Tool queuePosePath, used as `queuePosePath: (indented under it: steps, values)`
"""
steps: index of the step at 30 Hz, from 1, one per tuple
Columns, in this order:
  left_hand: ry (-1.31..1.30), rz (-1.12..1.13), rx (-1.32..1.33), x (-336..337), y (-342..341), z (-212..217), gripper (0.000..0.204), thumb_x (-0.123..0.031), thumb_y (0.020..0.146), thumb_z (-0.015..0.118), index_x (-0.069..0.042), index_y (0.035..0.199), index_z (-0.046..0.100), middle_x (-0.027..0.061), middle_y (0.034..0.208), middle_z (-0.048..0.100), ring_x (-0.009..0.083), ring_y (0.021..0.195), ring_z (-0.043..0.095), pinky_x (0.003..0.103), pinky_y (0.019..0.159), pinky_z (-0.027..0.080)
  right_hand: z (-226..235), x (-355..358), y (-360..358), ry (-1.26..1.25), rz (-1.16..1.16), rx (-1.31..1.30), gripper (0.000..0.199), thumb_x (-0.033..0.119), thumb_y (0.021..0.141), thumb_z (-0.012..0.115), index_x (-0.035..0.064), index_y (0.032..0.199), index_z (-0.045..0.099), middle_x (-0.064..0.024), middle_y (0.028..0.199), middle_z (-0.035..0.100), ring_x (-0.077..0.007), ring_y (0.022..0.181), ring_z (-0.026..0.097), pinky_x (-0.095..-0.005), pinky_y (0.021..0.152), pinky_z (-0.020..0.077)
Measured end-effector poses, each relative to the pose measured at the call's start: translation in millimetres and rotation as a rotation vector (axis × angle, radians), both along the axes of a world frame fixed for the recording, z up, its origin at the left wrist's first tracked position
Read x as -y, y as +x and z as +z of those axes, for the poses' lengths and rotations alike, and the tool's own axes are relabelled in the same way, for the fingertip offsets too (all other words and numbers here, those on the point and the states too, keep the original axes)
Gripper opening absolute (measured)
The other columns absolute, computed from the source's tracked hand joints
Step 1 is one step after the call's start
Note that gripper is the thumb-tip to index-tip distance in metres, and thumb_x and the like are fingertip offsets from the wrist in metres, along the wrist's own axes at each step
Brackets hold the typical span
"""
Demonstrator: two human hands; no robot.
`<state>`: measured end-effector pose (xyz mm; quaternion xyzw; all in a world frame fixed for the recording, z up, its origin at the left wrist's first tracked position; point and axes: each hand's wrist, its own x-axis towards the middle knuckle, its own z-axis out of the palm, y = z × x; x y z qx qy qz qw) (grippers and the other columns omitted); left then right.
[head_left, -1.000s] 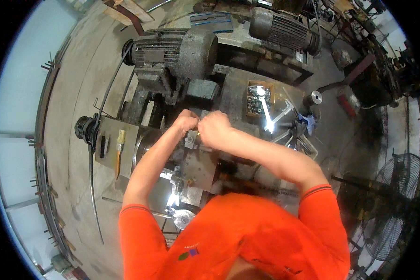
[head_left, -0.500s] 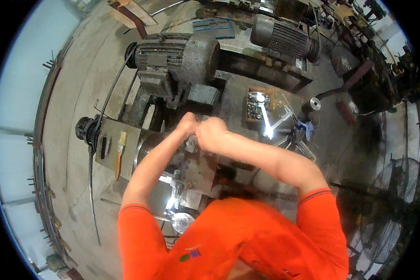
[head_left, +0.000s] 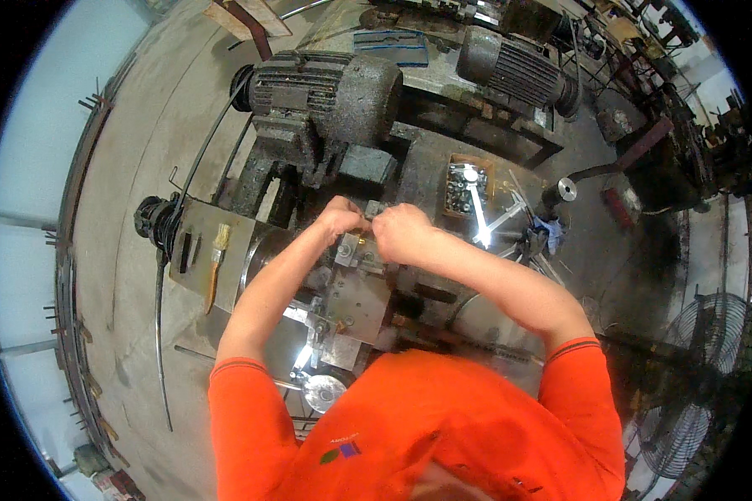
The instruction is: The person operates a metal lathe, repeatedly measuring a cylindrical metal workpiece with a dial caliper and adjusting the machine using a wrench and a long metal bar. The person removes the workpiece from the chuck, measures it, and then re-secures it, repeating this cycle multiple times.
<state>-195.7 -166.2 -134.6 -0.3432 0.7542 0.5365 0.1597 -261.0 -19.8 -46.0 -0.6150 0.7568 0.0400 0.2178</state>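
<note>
Both arms reach forward over the metal machine bed, and the hands are close together with a narrow gap between them. My left hand [head_left: 341, 218] is closed with fingertips pinched, but whatever they hold is too small to name. To its right, my right hand [head_left: 402, 232] is curled, its fingers mostly hidden behind its back. A small grey metal block [head_left: 375, 207] shows just beyond the gap. Below the hands lies a flat steel plate [head_left: 355, 305] with bolt holes, and a bolted clamp piece [head_left: 345, 250] sits at its far end.
A large grey electric motor [head_left: 326, 92] stands beyond my hands. A paint brush [head_left: 218, 265] lies on a side plate at left. At right are a box of small metal parts [head_left: 458, 196] and a bright, jointed metal arm [head_left: 480, 219]. Near my body is a round handwheel [head_left: 324, 392].
My hands, touching before, have drawn slightly apart, the right one moving rightward. The small metal block beyond them shows more clearly now. The whole view has shifted a little.
</note>
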Motion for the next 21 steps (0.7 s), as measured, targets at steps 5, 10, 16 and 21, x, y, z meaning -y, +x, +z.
queuePosePath:
  steps: [5,10,16,21]
  values:
    - [-0.083,-0.014,-0.067,5,1,-25,0.024,-0.014,0.054,0.071,0.005,0.067,0.061,0.0115,0.064,0.06,0.0176,0.059,0.057,0.032,0.055,0.044,9,10,10,-0.001,0.025,-0.004,0.02,0.016,0.068,0.053,0.0039,0.076,0.066,-0.0136,0.08,0.065,-0.0264,0.074,0.063,-0.0363,0.066,0.0496]
    - [-0.225,-0.109,0.013,14,-4,-40,0.033,-0.021,0.055,0.069,0.005,0.074,0.062,0.0181,0.068,0.06,0.0187,0.066,0.061,0.035,0.058,0.045,0,28,19,0.053,-0.015,-0.018,0.021,0.017,0.07,0.051,0.0066,0.08,0.067,-0.0125,0.082,0.065,-0.0248,0.078,0.063,-0.0352,0.067,0.0493]
    - [-0.346,-0.159,-0.008,2,-7,-14,0.036,-0.024,0.059,0.068,0.007,0.075,0.061,0.018,0.069,0.06,0.0191,0.071,0.061,0.035,0.061,0.045,-4,26,11,0.005,-0.001,-0.029,0.021,0.017,0.071,0.051,0.0061,0.081,0.067,-0.0123,0.084,0.065,-0.0247,0.079,0.063,-0.0342,0.068,0.0496]
    - [-0.054,-0.062,-0.045,3,5,-4,0.026,-0.017,0.067,0.064,0.008,0.071,0.057,0.0049,0.067,0.055,0.009,0.067,0.044,0.034,0.051,0.036,12,24,9,0.037,0.006,-0.015,0.023,0.016,0.071,0.051,0.005,0.083,0.067,-0.0125,0.087,0.065,-0.0241,0.08,0.063,-0.0334,0.069,0.0498]
